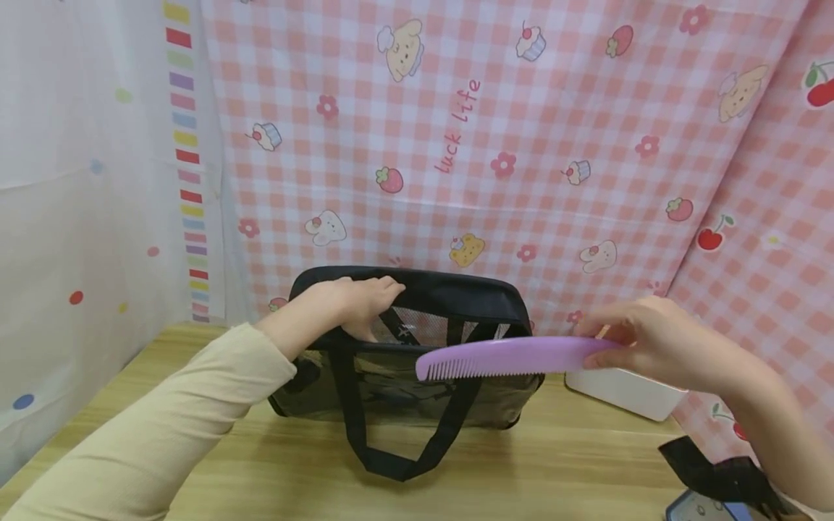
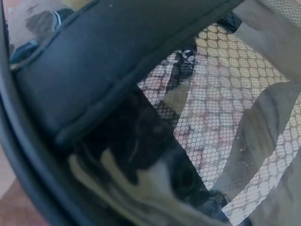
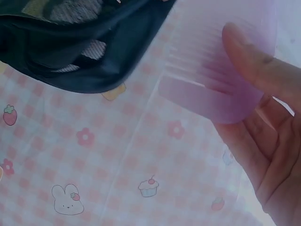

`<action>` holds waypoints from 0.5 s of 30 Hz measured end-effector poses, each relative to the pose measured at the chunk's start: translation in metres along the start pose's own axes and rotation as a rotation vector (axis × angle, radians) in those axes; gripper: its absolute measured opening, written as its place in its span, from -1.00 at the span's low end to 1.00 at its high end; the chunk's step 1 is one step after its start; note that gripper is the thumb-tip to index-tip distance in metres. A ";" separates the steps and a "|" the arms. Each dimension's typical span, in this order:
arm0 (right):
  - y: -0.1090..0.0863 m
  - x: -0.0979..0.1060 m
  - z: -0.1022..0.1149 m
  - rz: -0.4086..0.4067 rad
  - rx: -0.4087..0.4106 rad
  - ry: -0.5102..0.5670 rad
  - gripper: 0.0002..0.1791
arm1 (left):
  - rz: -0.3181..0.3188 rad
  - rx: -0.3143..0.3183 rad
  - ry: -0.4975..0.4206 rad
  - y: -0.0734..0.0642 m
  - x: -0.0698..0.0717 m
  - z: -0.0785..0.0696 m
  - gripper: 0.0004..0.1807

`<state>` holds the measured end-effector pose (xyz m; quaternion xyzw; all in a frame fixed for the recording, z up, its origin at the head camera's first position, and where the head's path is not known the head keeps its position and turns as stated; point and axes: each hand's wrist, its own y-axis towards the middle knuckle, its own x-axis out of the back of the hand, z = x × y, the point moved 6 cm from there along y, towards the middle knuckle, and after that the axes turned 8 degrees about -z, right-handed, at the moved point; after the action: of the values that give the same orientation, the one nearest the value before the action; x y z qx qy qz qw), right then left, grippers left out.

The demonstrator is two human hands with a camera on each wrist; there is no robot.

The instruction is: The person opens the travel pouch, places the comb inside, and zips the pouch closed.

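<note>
A black zip bag (image 1: 502, 401) with see-through walls, mesh and a strap handle (image 1: 404, 467) stands on the wooden table, its top gaping. At the left part of the opening my left hand (image 1: 365, 300) spreads between the two rims, fingers against the back band and thumb lower, toward the front. The left wrist view shows the dark band (image 2: 108, 61) and mesh (image 2: 211, 103) close up. My right hand (image 1: 658, 347) pinches one end of a purple comb (image 1: 508, 356), level, teeth down, before the bag's right side. In the right wrist view the thumb (image 3: 249, 56) lies across the comb.
Behind the right hand sits a white box-like container (image 1: 625, 394) on the table (image 1: 554, 463). At the lower right lies a blue-edged item (image 1: 697, 506), cut off by the frame. Checked cloth (image 1: 417, 130) hangs behind the bag and along the right.
</note>
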<state>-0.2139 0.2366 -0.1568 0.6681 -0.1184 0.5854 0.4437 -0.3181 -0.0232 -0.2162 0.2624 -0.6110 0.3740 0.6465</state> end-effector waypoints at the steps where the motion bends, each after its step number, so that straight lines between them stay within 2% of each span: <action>1: 0.004 0.002 -0.002 -0.007 -0.016 -0.015 -0.76 | -0.002 -0.004 -0.004 0.000 0.000 0.000 -0.05; 4: 0.017 0.006 -0.010 -0.007 -0.056 -0.034 -0.77 | -0.006 -0.005 -0.002 -0.001 -0.001 0.000 -0.04; 7: 0.030 0.003 -0.018 0.036 -0.104 -0.053 -0.81 | -0.012 -0.004 0.001 -0.001 -0.002 0.001 -0.04; 10: 0.042 -0.007 -0.025 0.081 -0.137 -0.096 -0.83 | -0.020 -0.010 0.008 -0.001 -0.002 0.001 -0.05; 15: 0.060 -0.033 -0.030 0.133 -0.123 -0.106 -0.83 | -0.010 -0.007 0.000 -0.001 -0.003 0.001 -0.04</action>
<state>-0.2842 0.2120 -0.1611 0.6605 -0.2213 0.5689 0.4373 -0.3177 -0.0248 -0.2193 0.2633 -0.6110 0.3687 0.6491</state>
